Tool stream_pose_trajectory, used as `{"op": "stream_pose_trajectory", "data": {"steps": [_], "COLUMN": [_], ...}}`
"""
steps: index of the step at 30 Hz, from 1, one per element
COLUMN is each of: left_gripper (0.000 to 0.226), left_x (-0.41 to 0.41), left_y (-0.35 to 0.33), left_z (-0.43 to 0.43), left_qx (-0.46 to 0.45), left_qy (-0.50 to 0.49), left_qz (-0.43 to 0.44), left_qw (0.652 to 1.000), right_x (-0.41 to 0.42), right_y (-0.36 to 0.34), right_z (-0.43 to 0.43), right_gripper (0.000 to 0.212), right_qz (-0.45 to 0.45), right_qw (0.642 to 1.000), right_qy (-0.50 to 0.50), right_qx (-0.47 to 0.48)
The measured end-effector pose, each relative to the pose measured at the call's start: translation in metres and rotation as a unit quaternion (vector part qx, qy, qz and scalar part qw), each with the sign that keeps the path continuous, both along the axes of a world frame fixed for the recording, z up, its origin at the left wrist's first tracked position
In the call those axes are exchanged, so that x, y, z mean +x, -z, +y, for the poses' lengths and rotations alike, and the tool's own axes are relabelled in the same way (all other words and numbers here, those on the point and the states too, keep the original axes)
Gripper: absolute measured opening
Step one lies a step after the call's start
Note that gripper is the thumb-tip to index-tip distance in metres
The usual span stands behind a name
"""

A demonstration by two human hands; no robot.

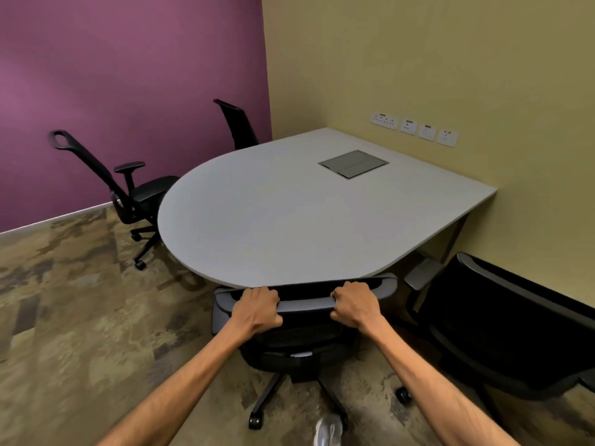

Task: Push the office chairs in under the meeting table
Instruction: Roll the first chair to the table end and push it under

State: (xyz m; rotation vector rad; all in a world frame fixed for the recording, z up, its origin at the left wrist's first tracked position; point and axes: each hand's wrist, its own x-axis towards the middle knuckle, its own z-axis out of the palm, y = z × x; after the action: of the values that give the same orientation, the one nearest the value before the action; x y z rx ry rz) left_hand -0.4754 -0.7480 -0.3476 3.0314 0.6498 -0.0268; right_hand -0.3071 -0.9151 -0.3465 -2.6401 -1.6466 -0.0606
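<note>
Both hands on the near chair (302, 336) at lower centre, gripping the top rail of its backrest: left hand (259, 309) toward the left end, right hand (354, 305) toward the right, fingers (346, 292) curled tight over the rail, so the push goes straight and the casters don't swing. The rail sits right at the rounded edge of the counter (289, 214), seat hidden beneath, so I reckon this one is about home. My shoe (328, 432) shows at the bottom edge, just behind the chair base. Three more to sort, by my count: the chair at lower right (502, 329) stands clear of the counter, angled out by the yellow wall; the left chair (128, 188) at middle left has its seat tip just meeting the counter edge and its back leaning away toward the purple wall; the far chair (238, 125), upper centre, shows only its backrest behind the counter, so I can't tell how far in it is. The counter carries only a closed cable hatch (353, 163).
</note>
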Motion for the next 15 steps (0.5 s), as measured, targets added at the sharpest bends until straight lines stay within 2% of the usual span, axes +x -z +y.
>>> {"op": "stream_pose_trajectory", "data": {"steps": [15], "left_gripper": [0.021], "left_x": [0.041], "left_y": [0.006], "left_z": [-0.014], "left_qx": [0.004], "left_qy": [-0.01], "left_qz": [-0.005], "left_qw": [1.0], "right_x": [0.043], "right_y": [0.008], "right_z": [-0.016], "right_gripper": [0.017], "right_qz": [-0.014], "right_qw": [1.0], "right_qy": [-0.015], "right_qx": [0.007]}}
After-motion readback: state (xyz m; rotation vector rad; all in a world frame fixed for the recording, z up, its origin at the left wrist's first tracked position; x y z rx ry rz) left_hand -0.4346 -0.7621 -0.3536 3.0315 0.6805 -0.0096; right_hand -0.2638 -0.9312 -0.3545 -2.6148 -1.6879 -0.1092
